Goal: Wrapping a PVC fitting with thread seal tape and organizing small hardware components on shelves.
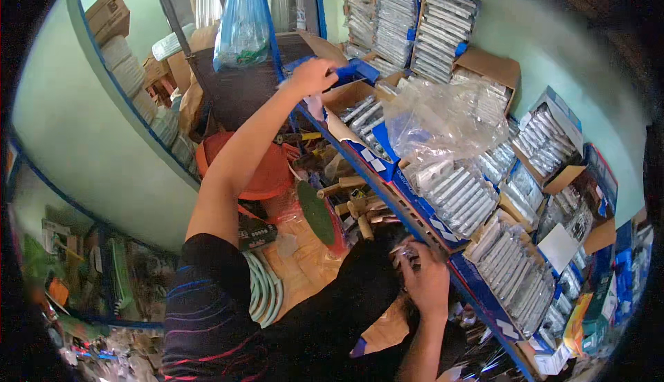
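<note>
My left arm stretches to the far end of a blue-edged shelf. There my left hand (312,78) is closed, its fingers curled beside a blue piece (358,71); what they hold, if anything, is unclear. Nearer to me, my right hand (425,278) is closed at the shelf's front edge (415,224), thumb and fingers bent around something small and partly shiny that I cannot make out. Beside the hands, open boxes on the shelf hold rows of silvery plastic-wrapped packs (460,195). A crumpled clear plastic bag (443,123) lies over some of them.
Taller stacks of wrapped packs (443,33) stand against the wall. A blue translucent bag (242,22) hangs at the back. Below the shelf are a red tub (266,174), hammers with wooden handles (360,219) and a coiled pale green hose (263,289). A glass-like partition (104,133) rises at left.
</note>
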A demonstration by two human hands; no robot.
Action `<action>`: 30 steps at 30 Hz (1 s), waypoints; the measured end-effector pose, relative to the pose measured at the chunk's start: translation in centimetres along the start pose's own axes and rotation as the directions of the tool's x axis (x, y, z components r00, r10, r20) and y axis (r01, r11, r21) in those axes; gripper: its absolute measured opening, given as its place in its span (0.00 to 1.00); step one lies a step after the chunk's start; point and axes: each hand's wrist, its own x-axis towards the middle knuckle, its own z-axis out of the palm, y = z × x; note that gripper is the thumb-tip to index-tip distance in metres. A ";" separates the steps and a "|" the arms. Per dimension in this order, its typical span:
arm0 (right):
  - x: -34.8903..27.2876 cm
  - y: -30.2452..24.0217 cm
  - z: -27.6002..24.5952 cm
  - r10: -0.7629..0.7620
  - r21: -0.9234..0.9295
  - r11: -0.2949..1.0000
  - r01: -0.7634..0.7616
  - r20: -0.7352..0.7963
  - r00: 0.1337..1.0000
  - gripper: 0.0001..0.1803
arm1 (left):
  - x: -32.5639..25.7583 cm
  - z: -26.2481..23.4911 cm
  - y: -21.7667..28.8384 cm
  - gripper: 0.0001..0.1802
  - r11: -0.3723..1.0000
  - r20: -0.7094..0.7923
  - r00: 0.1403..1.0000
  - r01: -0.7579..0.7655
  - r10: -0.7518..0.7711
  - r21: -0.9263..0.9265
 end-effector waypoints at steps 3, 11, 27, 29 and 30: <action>0.0 0.0 0.2 0.088 0.082 0.992 -0.093 0.064 0.994 0.17 | 0.1 0.6 -1.7 0.16 0.993 -0.200 0.980 0.021 0.003 0.115; 0.2 -0.6 -0.3 0.142 0.022 0.989 -0.146 0.121 0.982 0.17 | 0.4 0.9 -2.5 0.18 0.979 -0.191 0.981 0.062 -0.024 0.193; -0.2 -0.2 -0.6 0.106 -0.009 0.994 -0.106 0.123 0.987 0.23 | 5.5 3.5 -3.4 0.36 0.842 0.106 0.966 0.150 -0.237 0.519; -0.3 0.5 -0.8 0.133 0.002 0.991 -0.135 0.136 0.982 0.23 | 4.2 4.5 -2.3 0.50 0.860 -0.227 0.973 0.156 -0.048 0.485; -0.4 0.8 -1.0 0.148 0.012 0.988 -0.152 0.149 0.978 0.23 | 4.2 3.7 -0.9 0.50 0.860 -0.215 0.975 0.152 -0.050 0.488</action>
